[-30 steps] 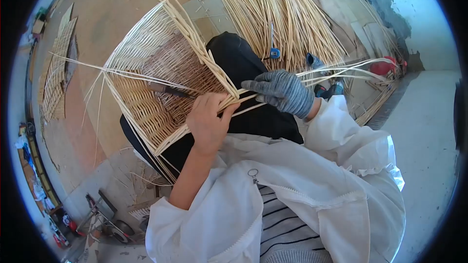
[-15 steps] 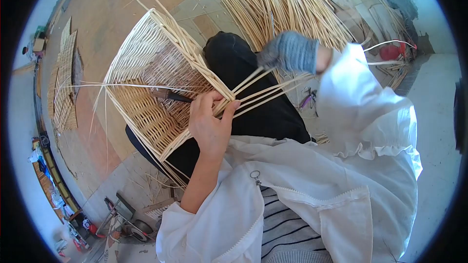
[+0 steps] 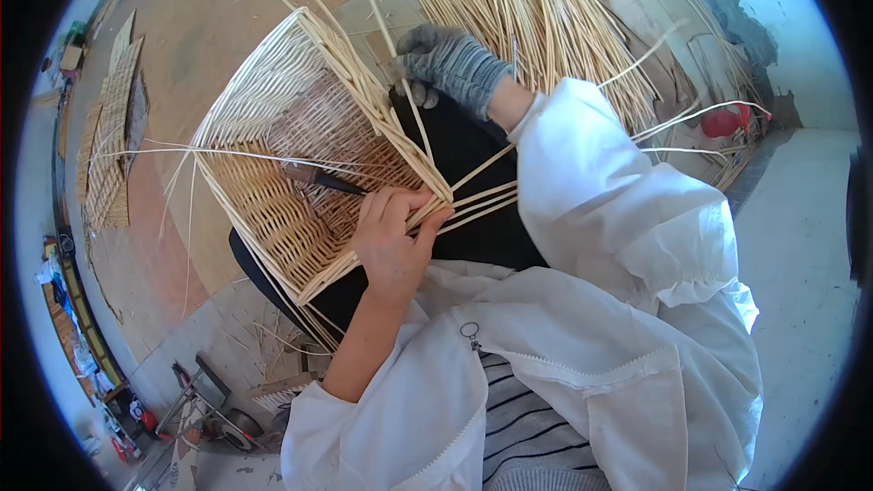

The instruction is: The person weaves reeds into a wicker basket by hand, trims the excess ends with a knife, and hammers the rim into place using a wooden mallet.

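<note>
Grey knit covers the right hand (image 3: 452,65), its fingers closed on a pale rod (image 3: 372,0) that slants up from a corner of the woven basket (image 3: 259,109). Bare, the left hand (image 3: 393,232) is clamped on that same corner, fingers over the rim and thumb below. Basket and all rest tilted on black trousers (image 3: 446,136), the opening turned toward the viewer. Inside lies a dark-handled tool (image 3: 332,183), near the left knuckles. Several loose rods (image 3: 484,193) jut from the corner to the right. Beyond the knee, a thick bundle of rods (image 3: 536,18) covers the floor.
</note>
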Demonstrator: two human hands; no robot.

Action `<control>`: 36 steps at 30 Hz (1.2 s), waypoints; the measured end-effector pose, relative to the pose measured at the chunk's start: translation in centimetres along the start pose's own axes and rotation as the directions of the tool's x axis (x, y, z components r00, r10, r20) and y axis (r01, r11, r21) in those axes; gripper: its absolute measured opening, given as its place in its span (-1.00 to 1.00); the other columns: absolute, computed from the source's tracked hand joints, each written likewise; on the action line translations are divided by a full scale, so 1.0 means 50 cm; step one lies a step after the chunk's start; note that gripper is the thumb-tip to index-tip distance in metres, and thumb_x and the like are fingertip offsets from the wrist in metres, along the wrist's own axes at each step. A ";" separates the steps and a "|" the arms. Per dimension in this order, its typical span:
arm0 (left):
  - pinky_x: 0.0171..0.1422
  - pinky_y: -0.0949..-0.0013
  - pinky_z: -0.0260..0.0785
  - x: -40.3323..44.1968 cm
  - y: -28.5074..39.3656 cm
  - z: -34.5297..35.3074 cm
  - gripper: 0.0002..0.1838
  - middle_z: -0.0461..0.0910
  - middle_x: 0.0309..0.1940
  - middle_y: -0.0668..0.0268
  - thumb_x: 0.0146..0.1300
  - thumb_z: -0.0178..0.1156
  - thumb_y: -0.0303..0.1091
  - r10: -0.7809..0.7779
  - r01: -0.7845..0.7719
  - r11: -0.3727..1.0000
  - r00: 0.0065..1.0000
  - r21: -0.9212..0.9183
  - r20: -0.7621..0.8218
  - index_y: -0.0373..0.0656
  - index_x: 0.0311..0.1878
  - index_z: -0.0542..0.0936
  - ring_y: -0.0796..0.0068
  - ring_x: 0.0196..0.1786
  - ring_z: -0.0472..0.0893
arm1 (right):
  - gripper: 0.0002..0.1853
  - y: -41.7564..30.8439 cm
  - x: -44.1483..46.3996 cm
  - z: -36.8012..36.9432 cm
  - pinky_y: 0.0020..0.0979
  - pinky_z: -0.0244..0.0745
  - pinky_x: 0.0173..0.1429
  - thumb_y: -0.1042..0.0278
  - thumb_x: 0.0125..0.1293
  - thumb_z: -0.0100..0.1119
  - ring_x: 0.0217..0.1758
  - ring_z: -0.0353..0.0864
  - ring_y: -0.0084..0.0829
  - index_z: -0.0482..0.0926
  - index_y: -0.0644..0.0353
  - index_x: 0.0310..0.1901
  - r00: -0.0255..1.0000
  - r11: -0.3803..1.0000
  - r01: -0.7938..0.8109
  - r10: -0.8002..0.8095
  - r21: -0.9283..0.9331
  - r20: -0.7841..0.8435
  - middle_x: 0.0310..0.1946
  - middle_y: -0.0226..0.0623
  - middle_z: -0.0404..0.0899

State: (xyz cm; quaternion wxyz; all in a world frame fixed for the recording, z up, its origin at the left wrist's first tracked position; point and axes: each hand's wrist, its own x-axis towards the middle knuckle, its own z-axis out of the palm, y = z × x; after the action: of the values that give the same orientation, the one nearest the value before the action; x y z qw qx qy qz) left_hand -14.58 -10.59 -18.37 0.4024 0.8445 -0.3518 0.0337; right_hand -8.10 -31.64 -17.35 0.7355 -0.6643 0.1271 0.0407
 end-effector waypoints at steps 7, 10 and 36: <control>-0.28 0.31 0.34 -0.016 -0.017 0.022 -0.72 0.55 -0.39 0.32 -0.11 0.41 -0.25 0.056 -0.056 0.998 0.998 -0.002 0.005 -0.14 -0.37 0.55 0.28 -0.32 0.48 | -0.77 0.077 -0.039 -0.044 -0.56 0.54 -0.50 0.26 0.32 0.14 -0.54 0.58 -0.51 0.43 0.25 -0.16 0.998 1.000 0.009 -0.009 -0.001 0.063 -0.46 -0.28 0.59; -0.25 0.32 0.34 -0.003 -0.011 0.019 -0.72 0.57 -0.36 0.34 -0.09 0.39 -0.23 0.034 -0.034 0.999 0.999 0.016 -0.016 -0.12 -0.34 0.57 0.29 -0.32 0.48 | -0.77 0.074 -0.106 -0.065 -0.48 0.62 -0.38 0.28 0.29 0.17 -0.43 0.64 -0.42 0.43 0.24 -0.16 0.990 0.960 -0.140 0.131 0.243 0.053 -0.39 -0.22 0.60; -0.29 0.30 0.34 -0.023 -0.013 0.026 -0.70 0.52 -0.47 0.28 -0.19 0.46 -0.32 0.007 -0.007 1.000 1.000 -0.022 0.013 -0.18 -0.43 0.54 0.25 -0.36 0.50 | -0.70 0.012 -0.061 0.019 -0.42 0.58 -0.57 0.36 0.26 0.18 -0.60 0.59 -0.38 0.52 0.39 -0.06 0.956 0.963 -0.226 0.248 -0.147 0.154 -0.50 -0.16 0.60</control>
State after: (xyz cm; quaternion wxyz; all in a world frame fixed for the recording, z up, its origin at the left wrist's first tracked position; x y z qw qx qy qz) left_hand -15.33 -10.58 -20.06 0.4093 0.8389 -0.3579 0.0256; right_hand -11.07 -30.30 -17.13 0.6895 -0.6838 0.1396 0.1938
